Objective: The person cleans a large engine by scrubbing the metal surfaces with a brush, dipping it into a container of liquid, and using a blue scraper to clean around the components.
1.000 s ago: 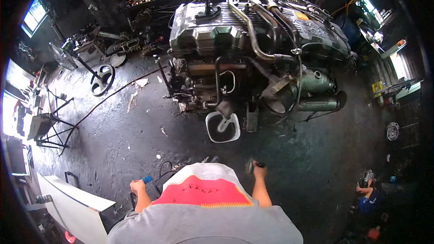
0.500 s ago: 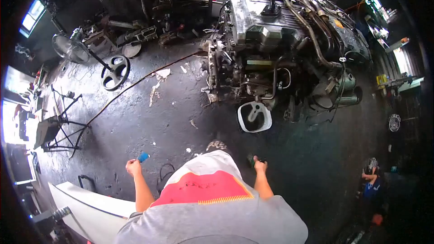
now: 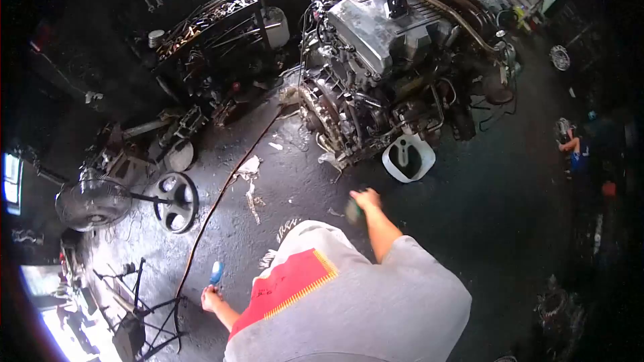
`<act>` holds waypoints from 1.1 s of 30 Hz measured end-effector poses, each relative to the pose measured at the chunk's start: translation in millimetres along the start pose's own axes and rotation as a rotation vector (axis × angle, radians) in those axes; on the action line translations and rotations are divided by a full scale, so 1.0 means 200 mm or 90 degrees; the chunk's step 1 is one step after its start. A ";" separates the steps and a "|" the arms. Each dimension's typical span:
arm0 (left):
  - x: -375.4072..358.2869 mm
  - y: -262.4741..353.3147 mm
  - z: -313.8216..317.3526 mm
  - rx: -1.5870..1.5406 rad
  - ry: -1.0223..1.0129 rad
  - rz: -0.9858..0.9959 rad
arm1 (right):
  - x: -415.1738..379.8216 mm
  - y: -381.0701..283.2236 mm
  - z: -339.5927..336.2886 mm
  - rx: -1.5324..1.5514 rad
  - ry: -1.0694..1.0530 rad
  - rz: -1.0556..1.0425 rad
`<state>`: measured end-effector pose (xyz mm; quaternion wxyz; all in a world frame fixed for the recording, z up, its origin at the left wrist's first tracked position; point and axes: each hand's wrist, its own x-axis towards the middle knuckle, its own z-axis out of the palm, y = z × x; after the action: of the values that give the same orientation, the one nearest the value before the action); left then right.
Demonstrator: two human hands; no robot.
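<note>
My left hand (image 3: 212, 299) is closed around the lower end of a small blue object (image 3: 217, 272), which sticks up from the fingers over the dark floor. In my right hand (image 3: 366, 200), reached out ahead of my body, is a dark green object (image 3: 352, 211), smeared by motion; I cannot tell its kind. Beyond that hand stands a large engine (image 3: 365, 33) with a silver cover, hoses and pipes. Under its near side sits a white plastic basin (image 3: 429, 158) with dark contents, a short way from my right hand.
A brown hose (image 3: 213, 203) crosses the floor on the left. Near it are a steering wheel (image 3: 176, 202), a standing fan (image 3: 92, 205) and a black metal stand (image 3: 137, 315). A rack of tools (image 3: 204, 23) stands at the back. A person (image 3: 575, 149) is at the far right.
My view has turned left and I have moved closer to the engine. My right hand has swung forward with the green object. The left hand still holds the blue object.
</note>
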<state>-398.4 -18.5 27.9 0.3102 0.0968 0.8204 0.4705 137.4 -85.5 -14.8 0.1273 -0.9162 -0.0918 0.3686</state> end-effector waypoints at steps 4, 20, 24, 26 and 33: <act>0.30 0.21 0.16 -0.041 0.041 -0.051 | -0.27 -0.54 0.02 0.102 0.055 -0.033; 1.66 0.77 0.51 0.279 -0.422 0.089 | -1.44 -0.03 1.21 0.161 0.624 0.158; 1.74 0.81 0.58 0.492 -0.444 0.244 | -1.68 0.19 1.64 0.435 0.565 0.322; 1.78 0.79 0.61 0.561 -0.473 0.277 | -1.67 0.37 1.95 0.519 0.636 0.454; 1.72 0.87 0.62 0.745 -0.582 0.655 | -2.03 0.55 2.56 0.658 0.570 0.674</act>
<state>-619.0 318.4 -16.3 0.2583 0.7715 0.5808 -0.0260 -501.5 -211.8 -138.5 0.3636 -0.7245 0.5852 -0.0206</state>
